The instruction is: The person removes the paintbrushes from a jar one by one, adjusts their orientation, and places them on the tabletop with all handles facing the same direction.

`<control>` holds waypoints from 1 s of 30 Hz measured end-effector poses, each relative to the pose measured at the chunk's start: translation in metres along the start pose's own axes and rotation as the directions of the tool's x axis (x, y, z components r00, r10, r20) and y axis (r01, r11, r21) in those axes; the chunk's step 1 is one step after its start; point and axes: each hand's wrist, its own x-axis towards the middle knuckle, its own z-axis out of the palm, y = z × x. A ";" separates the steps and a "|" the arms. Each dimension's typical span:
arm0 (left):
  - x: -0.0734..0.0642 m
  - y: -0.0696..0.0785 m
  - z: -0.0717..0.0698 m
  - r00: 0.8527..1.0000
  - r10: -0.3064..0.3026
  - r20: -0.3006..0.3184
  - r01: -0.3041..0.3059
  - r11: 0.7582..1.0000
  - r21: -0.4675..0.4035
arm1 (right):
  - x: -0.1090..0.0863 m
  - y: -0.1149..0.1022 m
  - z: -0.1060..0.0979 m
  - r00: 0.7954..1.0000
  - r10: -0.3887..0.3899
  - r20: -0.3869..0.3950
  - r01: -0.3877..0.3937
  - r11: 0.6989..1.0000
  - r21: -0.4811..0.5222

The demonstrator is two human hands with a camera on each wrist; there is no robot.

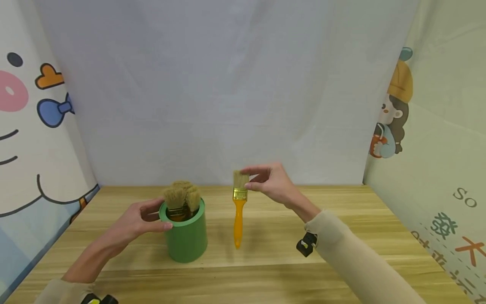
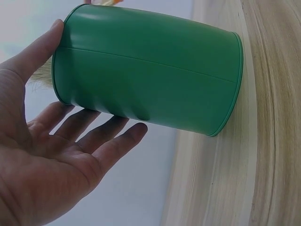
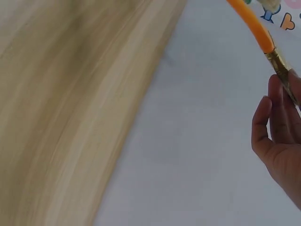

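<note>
A green cylindrical container (image 1: 187, 241) stands upright on the table, with several paintbrushes (image 1: 183, 195) in it, bristles up. My left hand (image 1: 134, 221) holds it near the rim from the left. In the left wrist view the thumb lies at the rim of the container (image 2: 146, 66) and the fingers of that hand (image 2: 61, 160) lie along its side. To the right, my right hand (image 1: 271, 181) pinches a paintbrush (image 1: 238, 219) by its bristles, the orange handle hanging downward above the table. The right wrist view shows its orange handle and brass-coloured ferrule (image 3: 277, 61) beside the fingers.
The wooden table (image 1: 288, 253) ends at the back against a pale cloth (image 1: 228, 93). Printed cloths with cartoon figures hang on the left (image 1: 34, 139) and right (image 1: 429, 139). Each wrist carries a small dark camera.
</note>
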 end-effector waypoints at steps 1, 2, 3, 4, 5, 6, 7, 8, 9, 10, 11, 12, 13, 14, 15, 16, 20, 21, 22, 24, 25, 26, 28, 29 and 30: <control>0.000 0.000 0.000 1.000 0.000 0.000 0.000 1.000 0.000 | -0.001 0.004 0.001 1.000 0.014 0.005 -0.014 1.000 0.006; 0.000 0.000 0.000 1.000 -0.001 0.002 0.001 1.000 -0.001 | -0.001 0.009 0.001 1.000 0.024 0.010 -0.025 1.000 0.007; 0.000 0.000 0.000 1.000 -0.002 0.003 0.002 1.000 -0.002 | -0.002 0.013 0.002 0.999 0.034 0.014 -0.034 0.999 0.008; 0.000 0.000 0.000 1.000 -0.003 0.003 0.003 1.000 -0.002 | -0.002 0.017 0.003 0.999 0.045 0.018 -0.045 0.999 0.013; -0.001 0.000 0.000 1.000 -0.003 0.004 0.003 1.000 -0.002 | -0.002 0.020 0.004 0.998 0.054 0.024 -0.055 0.998 0.018; -0.001 0.000 0.000 1.000 -0.005 0.004 0.005 1.000 -0.002 | -0.002 0.024 0.005 0.998 0.064 0.028 -0.064 0.998 0.020; -0.001 0.000 -0.001 1.000 -0.006 0.004 0.006 1.000 -0.001 | -0.002 0.027 0.007 0.997 0.074 0.033 -0.074 0.997 0.026; -0.001 0.000 -0.001 1.000 -0.008 0.004 0.008 1.000 -0.001 | -0.002 0.030 0.008 0.996 0.077 0.040 -0.078 0.997 0.026; -0.001 0.000 -0.001 1.000 -0.008 0.004 0.008 1.000 -0.001 | -0.002 0.032 0.009 0.995 0.085 0.046 -0.087 0.996 0.031; -0.001 0.000 -0.001 1.000 -0.009 0.004 0.009 1.000 -0.001 | -0.001 0.034 0.010 0.994 0.095 0.053 -0.097 0.995 0.038; -0.001 0.000 -0.001 1.000 -0.011 0.005 0.011 1.000 -0.002 | -0.001 0.036 0.011 0.993 0.101 0.060 -0.104 0.994 0.045; -0.001 0.000 -0.001 1.000 -0.012 0.006 0.012 1.000 -0.003 | 0.000 0.039 0.012 0.992 0.107 0.066 -0.111 0.992 0.052; -0.001 0.001 -0.001 1.000 -0.009 0.008 0.009 1.000 -0.003 | 0.000 0.041 0.013 0.991 0.113 0.072 -0.117 0.991 0.060; -0.001 0.001 0.000 1.000 -0.008 0.009 0.008 1.000 -0.005 | 0.000 0.043 0.014 0.990 0.118 0.077 -0.123 0.990 0.066; -0.001 0.001 0.000 1.000 -0.008 0.009 0.008 1.000 -0.005 | 0.000 0.045 0.015 0.989 0.127 0.082 -0.133 0.988 0.076; -0.001 0.001 0.000 1.000 -0.008 0.008 0.008 1.000 -0.006 | 0.001 0.048 0.016 0.987 0.132 0.088 -0.139 0.987 0.080; 0.000 0.001 0.000 1.000 -0.007 0.003 0.007 1.000 -0.004 | 0.001 0.056 0.020 0.983 0.153 0.103 -0.162 0.982 0.092; 0.000 0.001 -0.001 1.000 -0.007 0.002 0.007 1.000 -0.002 | 0.001 0.058 0.021 0.982 0.158 0.106 -0.168 0.981 0.093; 0.000 0.001 -0.001 1.000 -0.008 0.002 0.008 1.000 0.000 | 0.001 0.060 0.022 0.980 0.164 0.111 -0.175 0.980 0.095; 0.000 0.001 -0.001 1.000 -0.009 0.003 0.008 1.000 0.002 | 0.001 0.063 0.024 0.977 0.173 0.122 -0.186 0.977 0.101; 0.000 0.001 -0.001 1.000 -0.008 0.004 0.008 1.000 0.002 | 0.001 0.065 0.025 0.976 0.178 0.128 -0.192 0.976 0.102; 0.000 0.001 0.000 1.000 -0.008 0.005 0.008 1.000 0.002 | 0.001 0.066 0.026 0.974 0.184 0.134 -0.198 0.975 0.101; 0.000 0.000 0.000 1.000 -0.008 0.004 0.008 1.000 0.001 | 0.001 0.069 0.028 0.971 0.190 0.147 -0.205 0.974 0.099; -0.001 0.000 0.000 1.000 -0.007 0.004 0.007 1.000 -0.001 | 0.001 0.071 0.029 0.970 0.191 0.152 -0.206 0.974 0.097; -0.001 0.000 -0.001 1.000 -0.007 0.004 0.007 1.000 -0.002 | 0.001 0.073 0.030 0.968 0.195 0.155 -0.212 0.972 0.097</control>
